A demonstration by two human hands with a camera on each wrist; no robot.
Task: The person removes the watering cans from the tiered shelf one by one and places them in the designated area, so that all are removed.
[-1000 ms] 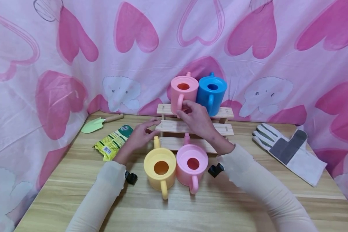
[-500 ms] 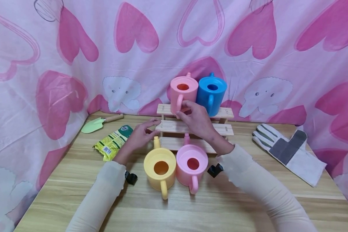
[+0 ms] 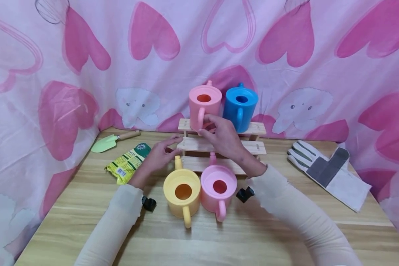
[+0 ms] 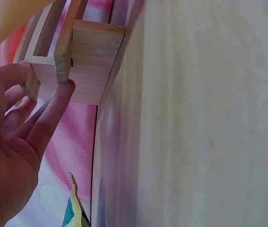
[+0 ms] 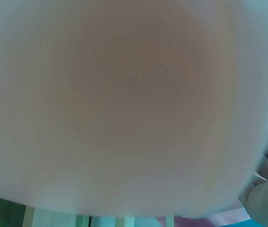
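My right hand [image 3: 224, 135] pinches the handle of a coral-pink watering can [image 3: 196, 111] at the left end of the top step of a small wooden tiered stand [image 3: 187, 144]. Beside that can, on the same step, is a blue watering can [image 3: 249, 111]; a narrow gap separates them. My left hand [image 3: 161, 153] holds the stand's left end; in the left wrist view, its fingers [image 4: 48, 120] touch the ends of the boards [image 4: 64, 56]. Nearer me, a yellow watering can [image 3: 171, 197] and a pink watering can [image 3: 209, 203] stand side by side, handles towards me.
A yellow-green packet [image 3: 127, 164] lies left of my left hand, with a green trowel [image 3: 106, 144] behind it. White-and-grey gloves [image 3: 339, 183] lie at the right. A heart-patterned curtain [image 3: 186, 37] hangs behind the table. A blurred surface [image 5: 124, 104] fills most of the right wrist view.
The coral-pink can has shifted slightly left with my right hand, widening the gap to the blue can. My left hand stays at the stand. The head view has turned slightly.
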